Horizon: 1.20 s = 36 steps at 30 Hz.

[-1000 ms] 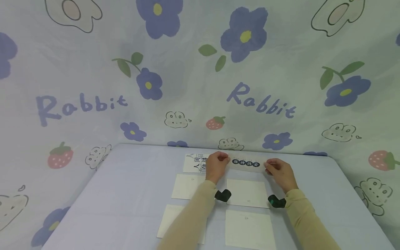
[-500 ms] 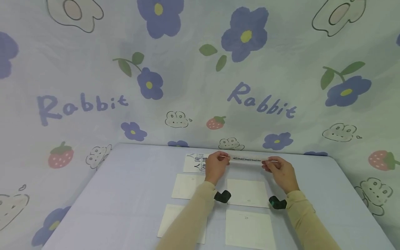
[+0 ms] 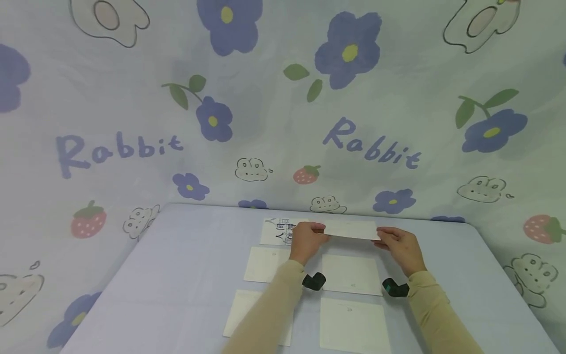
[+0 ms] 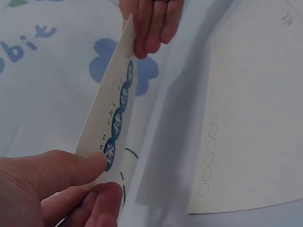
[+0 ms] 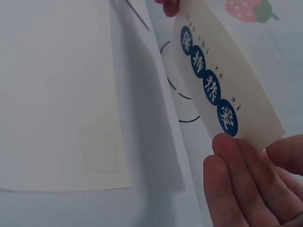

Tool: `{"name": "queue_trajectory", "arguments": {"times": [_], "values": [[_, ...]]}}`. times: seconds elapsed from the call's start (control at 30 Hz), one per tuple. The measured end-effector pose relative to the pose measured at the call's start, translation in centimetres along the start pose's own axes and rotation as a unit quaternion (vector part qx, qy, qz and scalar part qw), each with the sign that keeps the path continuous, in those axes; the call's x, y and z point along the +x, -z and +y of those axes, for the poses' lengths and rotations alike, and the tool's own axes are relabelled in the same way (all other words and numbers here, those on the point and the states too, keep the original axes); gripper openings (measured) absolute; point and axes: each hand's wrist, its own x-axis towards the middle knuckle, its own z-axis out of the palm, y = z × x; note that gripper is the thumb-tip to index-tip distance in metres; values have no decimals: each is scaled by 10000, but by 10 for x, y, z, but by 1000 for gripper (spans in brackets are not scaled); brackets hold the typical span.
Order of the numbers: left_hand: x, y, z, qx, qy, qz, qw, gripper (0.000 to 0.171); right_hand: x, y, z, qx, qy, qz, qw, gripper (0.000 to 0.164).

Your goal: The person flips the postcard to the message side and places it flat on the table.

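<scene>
Both hands hold one cream postcard [image 3: 351, 230] above the far part of the table, its plain side towards the head view. The wrist views show its other side: blue ovals [image 4: 117, 124] with white characters and small letters. My left hand [image 3: 306, 243] pinches the left end between thumb and fingers. At the right end, my right hand [image 3: 401, 249] pinches with the thumb on one side and fingers on the other. Partly behind the left hand lies a card with dark characters [image 3: 276, 232]. A blank-looking card [image 3: 351, 276] lies in front of the held one.
More pale cards lie on the white-covered table [image 3: 168, 275]: one left of the middle [image 3: 264, 265], one at front left [image 3: 247, 309] partly under the left sleeve, one at front right [image 3: 353, 327]. A patterned cloth [image 3: 265, 108] hangs behind the table's far edge.
The held postcard has tilted from its printed side, through edge-on, to its plain side facing the head view. Both hands stay at its ends. The cards on the table have not moved.
</scene>
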Motion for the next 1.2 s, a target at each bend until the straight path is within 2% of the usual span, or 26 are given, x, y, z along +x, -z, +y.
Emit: {"name": "queue_trajectory", "arguments": {"times": [0.2,0.37,0.57,0.97,1.2], "values": [[-2,0,-1,-55,40,-132,9999,35,0,0,-2,70,-259,-86,9996,42],[-3,1,-1,143,-73,-243,9996,37,-1,0,-2,10,-417,-97,9991,43],[-5,1,-1,312,-113,-230,9992,39,3,0,8,-60,-437,-62,9990,43],[-6,0,-1,542,-67,-212,9983,35,5,-4,10,-11,-421,-64,9991,44],[-6,-3,-2,845,-26,-236,9961,35,9,-4,15,-83,-524,-54,9986,42]]}}
